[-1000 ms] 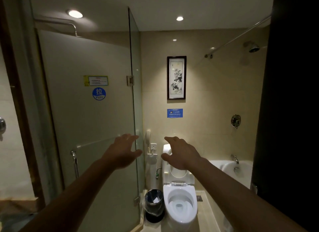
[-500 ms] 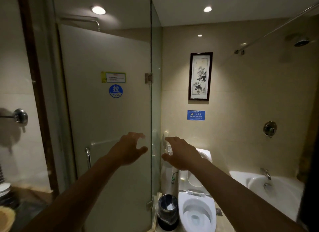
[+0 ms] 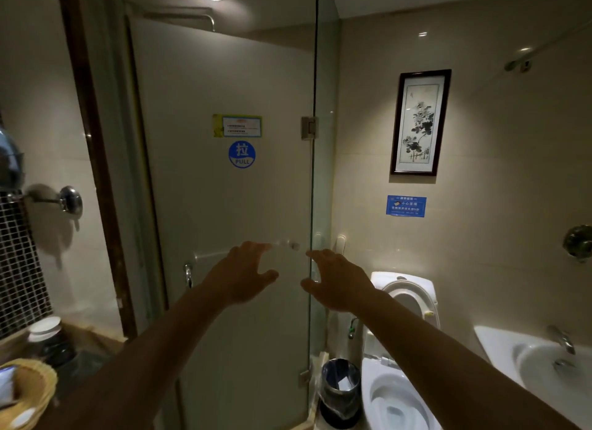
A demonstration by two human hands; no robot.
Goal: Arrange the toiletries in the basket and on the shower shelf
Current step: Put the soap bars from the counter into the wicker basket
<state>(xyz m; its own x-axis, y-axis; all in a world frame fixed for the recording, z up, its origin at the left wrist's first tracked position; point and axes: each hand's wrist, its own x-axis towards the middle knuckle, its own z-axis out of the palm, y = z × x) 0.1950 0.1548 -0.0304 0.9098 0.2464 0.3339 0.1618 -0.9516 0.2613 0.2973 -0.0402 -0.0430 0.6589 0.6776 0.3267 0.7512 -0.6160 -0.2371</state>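
Note:
Both my arms reach forward at chest height in front of the frosted glass shower door (image 3: 224, 205). My left hand (image 3: 243, 274) is open, fingers spread, empty, in front of the door panel. My right hand (image 3: 336, 280) is also open and empty, near the door's hinged edge. A woven yellow basket (image 3: 30, 384) sits at the bottom left corner on the counter, with something pale inside it that I cannot make out. The shower shelf is hidden behind the door.
The door carries a blue PULL sticker (image 3: 242, 154) and a chrome handle (image 3: 188, 274) on its left side. A toilet (image 3: 397, 384) with raised lid, a small bin (image 3: 341, 388) and a bathtub (image 3: 538, 362) lie to the right. A dark jar (image 3: 48, 340) stands on the left counter.
The view has swung left and moved closer to the shower door; the counter with the basket has come into sight. Both hands stay open and outstretched.

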